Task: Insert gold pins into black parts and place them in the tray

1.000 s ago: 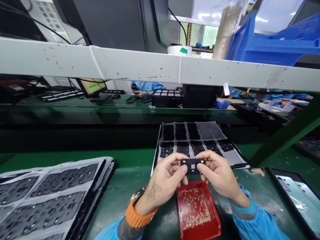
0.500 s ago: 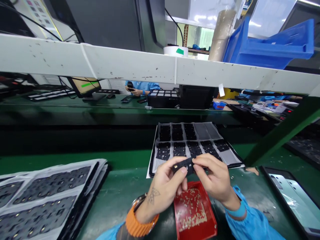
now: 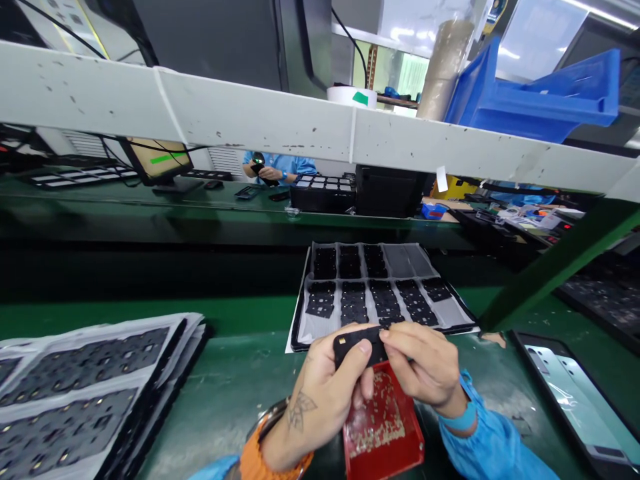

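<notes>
My left hand (image 3: 327,383) and my right hand (image 3: 423,363) both pinch a small black flat part (image 3: 357,341) just above a red tray (image 3: 400,447) of several tiny gold pieces. The left thumb presses on the part's left end, where a small gold contact shows. The right fingers close on its right end and hide it. Just behind the hands lies a black tray (image 3: 300,327) with a grey sheet carrying several black parts in rows.
Stacked sheets of black parts (image 3: 85,387) lie at the left on the green bench (image 3: 240,387). A white beam (image 3: 280,123) crosses overhead, with a blue bin (image 3: 540,100) above it. A green bar (image 3: 555,267) slants at right. A black tray (image 3: 580,400) sits at right. Another person in blue (image 3: 280,167) works across the bench.
Both hands have come lower and slightly left with the black part, which is now tilted and more covered by the fingers. The view has shifted a little.
</notes>
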Tool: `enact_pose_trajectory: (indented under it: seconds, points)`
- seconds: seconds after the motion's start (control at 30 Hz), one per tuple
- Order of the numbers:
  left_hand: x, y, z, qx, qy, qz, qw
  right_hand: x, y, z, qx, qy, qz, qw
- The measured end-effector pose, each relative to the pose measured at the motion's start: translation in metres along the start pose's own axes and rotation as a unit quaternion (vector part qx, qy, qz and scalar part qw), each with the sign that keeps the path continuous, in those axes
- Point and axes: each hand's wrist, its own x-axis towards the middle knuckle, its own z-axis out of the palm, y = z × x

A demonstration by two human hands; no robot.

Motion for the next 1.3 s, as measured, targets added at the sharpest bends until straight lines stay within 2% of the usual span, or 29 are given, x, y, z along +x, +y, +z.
enact_pose_trajectory:
  seconds: [0.2, 0.37, 0.43, 0.5, 0.57, 0.63, 0.73, 0.83, 0.93, 1.03, 1.2, 1.3]
  points:
    - [-0.005, -0.005, 0.006, -0.042, 0.016, 0.01, 0.999, -0.002, -0.002, 0.001, -0.011, 0.014, -0.009, 1.0]
    - [-0.005, -0.005, 0.007, -0.029, 0.022, 0.028, 0.999, -0.003, -0.001, 0.003, 0.011, 0.0, 0.002, 1.0]
    - [-0.003, -0.003, 0.005, -0.002, 0.024, 0.053, 0.998, -0.001, 0.0, 0.003, 0.035, -0.003, 0.013, 0.999]
    - [-0.001, 0.002, 0.0, 0.051, 0.037, 0.105, 0.992, 0.003, 0.0, -0.001, 0.071, -0.017, 0.03, 0.997]
    - [0.002, 0.008, -0.006, 0.139, 0.061, 0.18, 0.972, 0.007, -0.002, -0.008, 0.109, -0.042, 0.061, 0.991]
    - [0.004, 0.014, -0.013, 0.229, 0.085, 0.255, 0.936, 0.012, -0.005, -0.016, 0.143, -0.068, 0.102, 0.982]
    - [0.008, 0.018, -0.02, 0.298, 0.095, 0.308, 0.899, 0.016, -0.012, -0.026, 0.183, -0.115, 0.154, 0.964]
    - [0.01, 0.016, -0.017, 0.317, 0.072, 0.302, 0.896, 0.015, -0.018, -0.027, 0.157, -0.121, 0.14, 0.97]
    - [0.008, 0.012, -0.009, 0.339, 0.063, 0.293, 0.892, 0.013, -0.023, -0.021, 0.081, -0.102, 0.069, 0.989]
    - [0.004, 0.007, -0.003, 0.347, 0.06, 0.287, 0.891, 0.012, -0.024, -0.014, 0.038, -0.101, 0.022, 0.994]
    - [0.0, 0.002, 0.0, 0.328, 0.019, 0.268, 0.906, 0.012, -0.024, -0.011, 0.032, -0.104, 0.006, 0.994]
    - [-0.001, 0.001, -0.001, 0.335, 0.015, 0.247, 0.909, 0.012, -0.024, -0.012, 0.035, -0.109, 0.0, 0.993]
